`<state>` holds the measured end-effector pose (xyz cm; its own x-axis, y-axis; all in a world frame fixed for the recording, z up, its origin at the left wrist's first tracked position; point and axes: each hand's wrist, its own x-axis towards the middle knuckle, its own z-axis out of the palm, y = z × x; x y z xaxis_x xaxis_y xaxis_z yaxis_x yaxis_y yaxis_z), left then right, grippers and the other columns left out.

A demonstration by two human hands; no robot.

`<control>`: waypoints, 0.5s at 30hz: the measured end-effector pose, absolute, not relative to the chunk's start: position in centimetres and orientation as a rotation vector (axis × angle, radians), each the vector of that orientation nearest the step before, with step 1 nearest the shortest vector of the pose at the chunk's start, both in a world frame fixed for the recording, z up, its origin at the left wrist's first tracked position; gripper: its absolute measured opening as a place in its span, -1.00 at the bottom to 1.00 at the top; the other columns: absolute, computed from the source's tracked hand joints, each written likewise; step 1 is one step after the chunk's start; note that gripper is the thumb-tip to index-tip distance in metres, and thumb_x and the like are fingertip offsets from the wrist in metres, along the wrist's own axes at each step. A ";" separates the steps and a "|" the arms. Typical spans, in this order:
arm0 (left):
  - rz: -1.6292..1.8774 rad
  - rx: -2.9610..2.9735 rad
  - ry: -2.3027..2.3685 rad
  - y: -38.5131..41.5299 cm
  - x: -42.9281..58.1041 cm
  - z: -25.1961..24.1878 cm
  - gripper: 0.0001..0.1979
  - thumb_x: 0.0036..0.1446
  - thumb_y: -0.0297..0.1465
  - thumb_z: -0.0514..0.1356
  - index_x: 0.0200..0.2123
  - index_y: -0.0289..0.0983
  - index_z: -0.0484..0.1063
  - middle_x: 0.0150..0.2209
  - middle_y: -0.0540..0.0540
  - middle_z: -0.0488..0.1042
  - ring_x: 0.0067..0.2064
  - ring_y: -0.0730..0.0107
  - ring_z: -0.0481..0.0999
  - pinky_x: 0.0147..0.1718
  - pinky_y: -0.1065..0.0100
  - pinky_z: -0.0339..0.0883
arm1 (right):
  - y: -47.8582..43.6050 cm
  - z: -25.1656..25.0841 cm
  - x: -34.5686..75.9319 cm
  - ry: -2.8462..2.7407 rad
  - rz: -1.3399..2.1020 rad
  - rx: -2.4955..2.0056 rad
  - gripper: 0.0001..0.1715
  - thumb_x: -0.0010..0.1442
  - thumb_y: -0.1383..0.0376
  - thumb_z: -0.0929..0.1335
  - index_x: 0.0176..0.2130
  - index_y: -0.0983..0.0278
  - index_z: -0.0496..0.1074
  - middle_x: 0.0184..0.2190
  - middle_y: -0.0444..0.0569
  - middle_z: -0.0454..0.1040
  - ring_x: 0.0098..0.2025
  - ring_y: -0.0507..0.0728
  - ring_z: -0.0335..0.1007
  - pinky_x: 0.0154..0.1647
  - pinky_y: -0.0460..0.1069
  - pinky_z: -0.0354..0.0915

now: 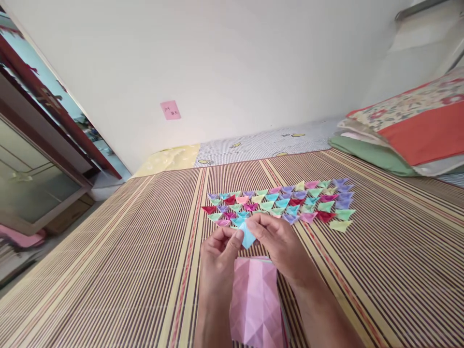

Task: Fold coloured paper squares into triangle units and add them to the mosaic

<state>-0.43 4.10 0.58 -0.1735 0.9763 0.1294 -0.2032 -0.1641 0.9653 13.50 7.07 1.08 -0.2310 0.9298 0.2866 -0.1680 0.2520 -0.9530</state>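
A small folded piece of light blue paper (248, 237) is pinched between both hands. My left hand (221, 246) grips its left edge with thumb and forefinger. On the upper right side, the fingers of my right hand (277, 239) close on the same paper. Just beyond the hands lie several rows of small folded paper boats (266, 205) in red, pink, green, blue, purple and yellow. Under my wrists rests a stack of creased paper sheets, a pink sheet (255, 299) on top. My hands partly cover the nearest boats.
Everything lies on a striped bamboo mat (145, 251). Folded bedding (416, 130) is piled at the far right. Along the wall runs a checked cloth (250, 146), and a pink note (170, 110) is stuck on the wall. A doorway opens at the left.
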 end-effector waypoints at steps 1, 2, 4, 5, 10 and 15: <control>1.567 1.025 1.067 4.1 -0.5 0.5 -0.69 0.11 -0.20 0.42 -0.51 -0.27 0.51 -0.54 0.03 0.36 -0.46 0.47 0.26 -0.43 0.41 0.18 | 7.1 1.0 13.5 -1.409 1.257 -0.763 -0.70 0.30 0.11 0.43 -0.39 0.23 0.49 -0.46 -0.14 0.43 -0.38 0.07 0.35 -0.30 -0.03 0.31; 1.590 0.985 1.051 4.2 -0.5 0.4 -0.69 0.10 -0.20 0.43 -0.52 -0.27 0.51 -0.55 0.03 0.36 -0.47 0.48 0.26 -0.43 0.42 0.19 | 7.1 1.0 13.5 -1.409 1.274 -0.757 -0.74 0.28 0.12 0.46 -0.37 0.23 0.50 -0.46 -0.15 0.45 -0.38 0.06 0.36 -0.30 -0.03 0.32; 1.599 0.927 1.019 4.3 -0.6 0.3 -0.67 0.05 -0.19 0.46 -0.53 -0.28 0.51 -0.56 0.03 0.36 -0.48 0.49 0.26 -0.44 0.43 0.19 | 7.1 0.9 13.4 -1.397 1.287 -0.757 -0.77 0.26 0.13 0.48 -0.33 0.22 0.52 -0.45 -0.15 0.47 -0.39 0.06 0.38 -0.31 -0.04 0.34; 1.590 0.913 1.005 4.3 -0.6 0.3 -0.67 0.04 -0.19 0.47 -0.54 -0.29 0.51 -0.57 0.03 0.36 -0.49 0.49 0.27 -0.44 0.43 0.20 | 7.0 0.9 13.4 -1.393 1.281 -0.758 -0.78 0.26 0.13 0.48 -0.31 0.22 0.53 -0.45 -0.15 0.48 -0.39 0.06 0.39 -0.31 -0.04 0.35; 1.625 0.939 0.981 4.3 -0.9 0.1 -0.79 0.08 -0.28 0.47 -0.34 -0.26 0.56 -0.42 0.00 0.49 -0.41 0.48 0.41 -0.39 0.45 0.31 | 7.0 0.7 13.4 -1.399 1.219 -0.784 -0.84 0.26 0.18 0.47 -0.26 0.23 0.54 -0.40 -0.12 0.52 -0.34 0.08 0.46 -0.27 -0.03 0.39; 1.602 1.207 0.973 3.8 -2.0 0.3 -0.91 0.23 -0.34 0.38 -0.19 -0.19 0.64 -0.26 -0.06 0.58 -0.26 0.40 0.53 -0.21 0.40 0.44 | 7.0 0.7 13.7 -1.344 1.198 -0.760 -0.90 0.24 0.23 0.47 -0.26 0.21 0.53 -0.37 -0.11 0.54 -0.32 0.08 0.49 -0.26 -0.03 0.42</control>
